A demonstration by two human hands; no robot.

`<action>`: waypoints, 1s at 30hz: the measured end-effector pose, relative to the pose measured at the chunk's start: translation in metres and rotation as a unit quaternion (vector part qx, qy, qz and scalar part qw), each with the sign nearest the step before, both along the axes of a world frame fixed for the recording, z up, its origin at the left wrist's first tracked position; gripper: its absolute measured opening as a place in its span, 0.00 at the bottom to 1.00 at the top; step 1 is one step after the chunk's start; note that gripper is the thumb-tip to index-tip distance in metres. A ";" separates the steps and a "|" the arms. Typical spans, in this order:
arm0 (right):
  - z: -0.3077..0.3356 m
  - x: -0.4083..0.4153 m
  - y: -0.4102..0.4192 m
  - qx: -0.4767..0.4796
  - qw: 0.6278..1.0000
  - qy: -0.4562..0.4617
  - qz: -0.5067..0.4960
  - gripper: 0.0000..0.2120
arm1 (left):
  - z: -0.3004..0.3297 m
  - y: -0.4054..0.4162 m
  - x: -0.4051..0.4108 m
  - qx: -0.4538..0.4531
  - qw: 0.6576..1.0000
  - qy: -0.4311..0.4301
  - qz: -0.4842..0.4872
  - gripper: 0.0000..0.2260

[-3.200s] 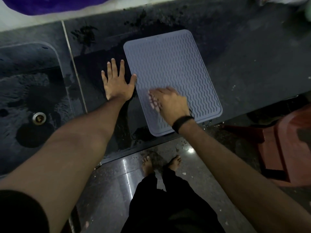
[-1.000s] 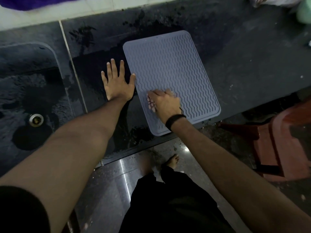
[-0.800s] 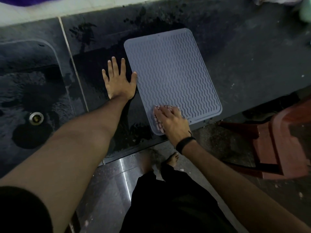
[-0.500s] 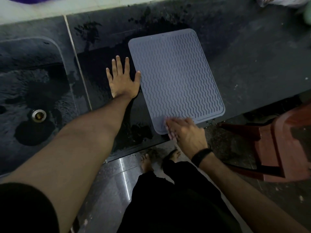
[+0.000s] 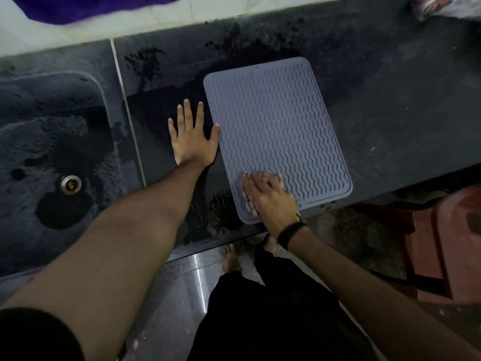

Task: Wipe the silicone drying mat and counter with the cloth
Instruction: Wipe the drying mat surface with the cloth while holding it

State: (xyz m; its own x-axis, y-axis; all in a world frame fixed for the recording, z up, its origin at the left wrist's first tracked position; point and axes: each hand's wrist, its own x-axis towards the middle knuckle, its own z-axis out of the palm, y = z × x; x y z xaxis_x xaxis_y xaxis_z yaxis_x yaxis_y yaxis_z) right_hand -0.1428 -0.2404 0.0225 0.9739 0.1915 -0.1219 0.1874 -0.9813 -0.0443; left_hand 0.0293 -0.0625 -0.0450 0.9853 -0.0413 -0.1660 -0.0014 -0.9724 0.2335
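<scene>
the silicone drying mat [image 5: 276, 131], grey with wavy ridges and rounded corners, lies flat on the dark stone bench [image 5: 390, 105], its near corner under the right hand [image 5: 270, 198]. that hand presses a cloth [image 5: 247, 201] down, fingers fairly straight; only pale blurred scraps of it show. beside it the left hand [image 5: 194, 142] lies spread flat on wet bench, thumb touching the mat's edge.

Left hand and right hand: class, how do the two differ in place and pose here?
The left hand lies flat on the wet counter beside the mat, fingers spread; the right hand rests on the mat's near corner, fingers together. Only the right wrist wears a dark band. Both lie palm down.
</scene>
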 end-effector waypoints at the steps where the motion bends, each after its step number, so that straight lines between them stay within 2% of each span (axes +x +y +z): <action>1: 0.001 -0.012 -0.004 0.004 1.000 0.025 0.006 0.26 | 0.000 0.000 0.000 -0.002 1.000 -0.001 0.000 0.34; 3: 0.008 -0.024 -0.011 0.011 0.998 0.064 0.008 0.26 | -0.001 -0.001 0.000 -0.007 1.000 -0.004 0.001 0.34; 5: 0.021 -0.014 -0.015 0.039 0.996 0.083 0.005 0.22 | -0.001 -0.001 -0.001 -0.008 1.000 -0.006 0.004 0.34; 8: 0.040 0.034 -0.011 0.084 0.996 0.024 0.003 0.19 | 0.000 -0.002 0.000 -0.010 1.000 -0.004 0.007 0.34; 11: 0.043 0.105 0.003 0.071 0.997 -0.013 -0.017 0.20 | 0.003 -0.003 -0.001 -0.007 1.000 -0.006 0.008 0.33; 14: 0.030 0.147 0.016 0.031 0.998 0.055 -0.016 0.24 | 0.004 -0.004 -0.001 0.005 1.000 -0.005 0.011 0.32; 17: 0.009 0.134 0.012 0.012 0.996 0.085 -0.011 0.25 | 0.002 -0.004 0.000 0.005 1.000 -0.003 0.012 0.32; 22: 0.010 0.069 -0.005 0.015 0.999 0.026 0.036 0.23 | -0.001 -0.003 -0.001 -0.006 1.000 -0.004 0.013 0.33; 25: 0.015 0.048 -0.017 0.038 0.993 0.094 0.053 0.23 | -0.001 -0.004 0.000 -0.009 1.000 -0.003 0.015 0.33; 27: 0.023 0.062 -0.021 0.098 0.988 0.117 0.015 0.21 | -0.001 -0.003 -0.001 -0.011 1.000 -0.004 0.015 0.33; 30: 0.031 0.120 -0.015 0.136 0.990 0.021 -0.019 0.21 | 0.001 -0.003 0.000 -0.013 1.000 -0.007 0.017 0.33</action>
State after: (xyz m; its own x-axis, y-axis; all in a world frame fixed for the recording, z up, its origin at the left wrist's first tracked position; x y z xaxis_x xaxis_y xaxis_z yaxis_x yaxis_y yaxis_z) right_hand -0.0224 -0.2557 0.0536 0.9763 0.1852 -0.1118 0.1419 -0.9382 -0.3157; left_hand 0.0290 -0.0655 -0.0437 0.9883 -0.0110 -0.1519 0.0291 -0.9654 0.2590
